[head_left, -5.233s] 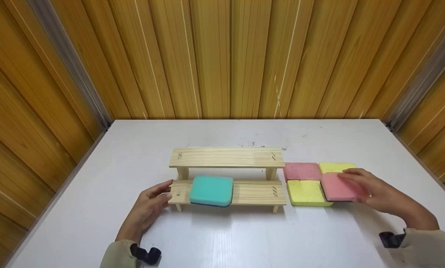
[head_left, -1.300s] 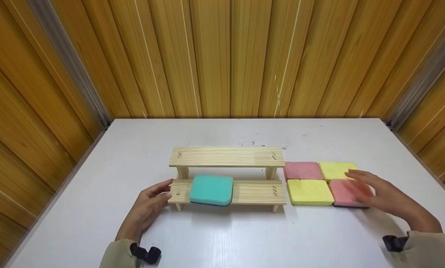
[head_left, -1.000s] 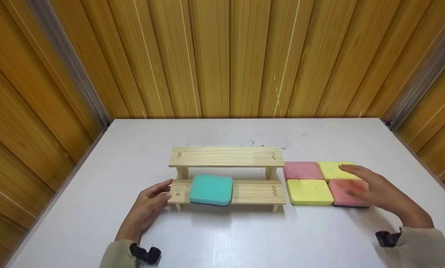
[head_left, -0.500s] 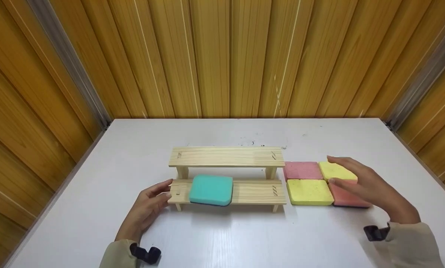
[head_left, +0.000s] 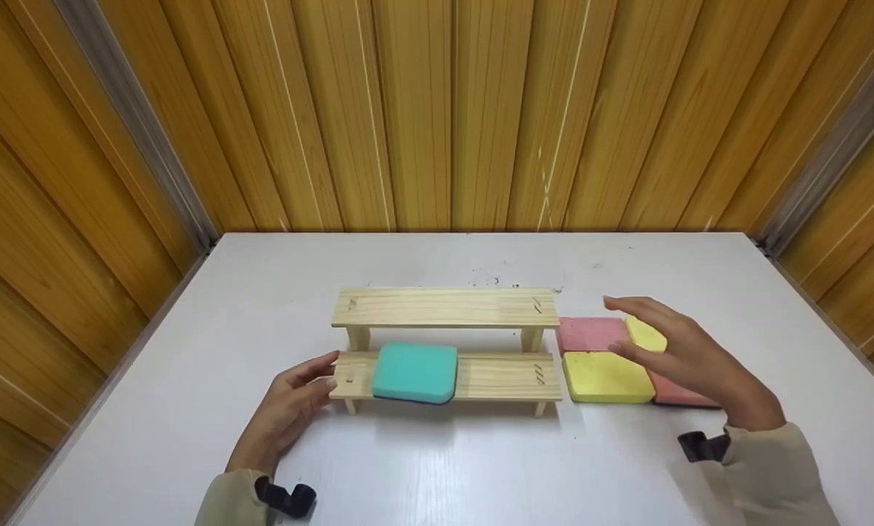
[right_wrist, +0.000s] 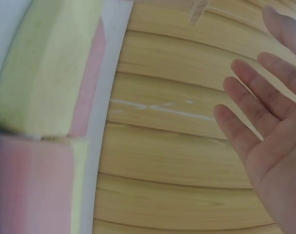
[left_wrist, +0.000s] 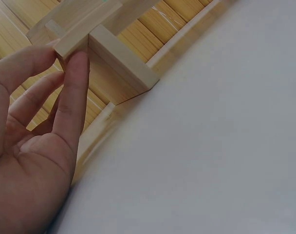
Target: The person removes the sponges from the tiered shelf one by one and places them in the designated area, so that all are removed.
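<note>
A two-tier wooden display stand point(head_left: 444, 307) stands on the white table. My left hand point(head_left: 294, 402) pinches the left end of its lower board; in the left wrist view the fingertips point(left_wrist: 78, 66) sit at the board's corner, just beside a leg. A teal sponge point(head_left: 415, 372) lies on that lower board, left of centre. My right hand point(head_left: 689, 358) hovers over a two-by-two block of sponges with nothing in it, fingers apart. The block holds a pink sponge point(head_left: 590, 334), a yellow one in front point(head_left: 606, 378), and a yellow and a pink sponge point(head_left: 685, 393) partly hidden by the hand.
The sponge block sits right against the stand's right side. White table point(head_left: 437, 475) stretches in front of the stand. Wood-patterned panels point(head_left: 444, 117) rise behind the table and at both sides. Each sleeve carries a black clip-like mount point(head_left: 287, 498).
The right hand has set the pink sponge down at the block's front right corner and let go. It has since moved left across the block. The left hand stays put.
</note>
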Demonstrator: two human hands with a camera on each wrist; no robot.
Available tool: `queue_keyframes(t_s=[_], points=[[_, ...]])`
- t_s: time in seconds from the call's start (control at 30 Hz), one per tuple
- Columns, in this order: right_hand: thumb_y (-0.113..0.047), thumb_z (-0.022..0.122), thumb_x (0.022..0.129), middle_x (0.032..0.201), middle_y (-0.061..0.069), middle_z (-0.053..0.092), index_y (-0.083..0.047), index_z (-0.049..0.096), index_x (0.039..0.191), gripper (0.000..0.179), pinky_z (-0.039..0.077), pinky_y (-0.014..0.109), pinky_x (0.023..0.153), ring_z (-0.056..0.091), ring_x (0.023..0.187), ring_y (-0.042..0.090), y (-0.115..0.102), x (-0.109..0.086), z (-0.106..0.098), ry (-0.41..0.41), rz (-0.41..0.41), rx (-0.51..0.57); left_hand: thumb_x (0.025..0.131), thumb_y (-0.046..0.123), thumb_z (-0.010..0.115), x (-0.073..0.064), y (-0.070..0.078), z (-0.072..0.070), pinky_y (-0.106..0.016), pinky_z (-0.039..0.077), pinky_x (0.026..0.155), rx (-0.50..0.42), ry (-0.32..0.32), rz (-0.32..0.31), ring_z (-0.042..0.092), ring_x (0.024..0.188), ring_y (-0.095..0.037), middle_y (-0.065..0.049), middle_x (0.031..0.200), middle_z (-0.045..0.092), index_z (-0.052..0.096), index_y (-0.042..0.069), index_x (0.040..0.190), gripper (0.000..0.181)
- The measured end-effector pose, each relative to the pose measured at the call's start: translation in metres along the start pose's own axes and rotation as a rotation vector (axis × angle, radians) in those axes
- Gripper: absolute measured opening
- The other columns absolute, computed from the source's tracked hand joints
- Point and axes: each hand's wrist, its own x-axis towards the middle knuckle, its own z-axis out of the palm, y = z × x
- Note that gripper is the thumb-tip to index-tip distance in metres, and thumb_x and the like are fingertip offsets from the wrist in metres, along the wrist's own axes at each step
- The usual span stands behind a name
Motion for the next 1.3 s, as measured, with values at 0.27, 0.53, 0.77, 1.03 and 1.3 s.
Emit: queue_keyframes(t_s=[0.27,0.53,0.77,1.03,1.3], points=[[-0.022,0.071,0.086,0.135,0.002,0.056,-0.018,0.054,0.137,0.054,0.032,0.008,0.1,0.05,0.127,0.017,-0.018,0.015,0.013,-0.047,-0.034,0.025,0.087,-0.002,0.062,0.0,0.0,0.0,-0.027,0.054,0.087,0.014,0.013,0.005,0.06,0.104,-0.018,-0.009,0.119,0.052,0.048,-0.002,0.138,0.053],[-0.014,0.075,0.082,0.13,0.004,0.06,-0.004,0.058,0.13,0.052,0.032,0.008,0.102,0.056,0.121,0.026,-0.033,0.034,0.026,-0.039,-0.183,0.083,0.085,-0.001,0.064,0.0,0.0,0.0,-0.027,0.054,0.086,0.009,0.019,0.009,0.06,0.104,-0.018,-0.007,0.118,0.055,0.052,0.0,0.135,0.051],[-0.017,0.074,0.083,0.134,0.004,0.058,-0.005,0.057,0.132,0.053,0.042,0.031,0.107,0.053,0.126,0.026,-0.049,0.046,0.034,-0.087,-0.227,0.114,0.085,-0.003,0.064,0.0,-0.001,-0.001,-0.026,0.054,0.083,0.026,0.04,-0.001,0.059,0.103,-0.017,-0.006,0.119,0.055,0.051,-0.001,0.136,0.052],[-0.023,0.069,0.088,0.136,0.009,0.055,-0.002,0.053,0.135,0.053,0.043,0.048,0.104,0.049,0.129,0.027,-0.067,0.06,0.046,-0.206,-0.251,0.168,0.085,-0.002,0.064,0.001,-0.001,0.0,-0.026,0.054,0.084,0.012,0.037,0.003,0.059,0.103,-0.018,-0.008,0.119,0.054,0.052,-0.001,0.135,0.052],[-0.033,0.064,0.092,0.14,0.009,0.051,-0.006,0.049,0.14,0.057,0.04,0.05,0.106,0.048,0.13,0.029,-0.082,0.07,0.055,-0.319,-0.199,0.209,0.085,-0.003,0.063,0.001,0.0,-0.001,-0.027,0.055,0.084,0.015,0.014,0.008,0.061,0.104,-0.019,-0.008,0.12,0.055,0.049,-0.002,0.137,0.054]])
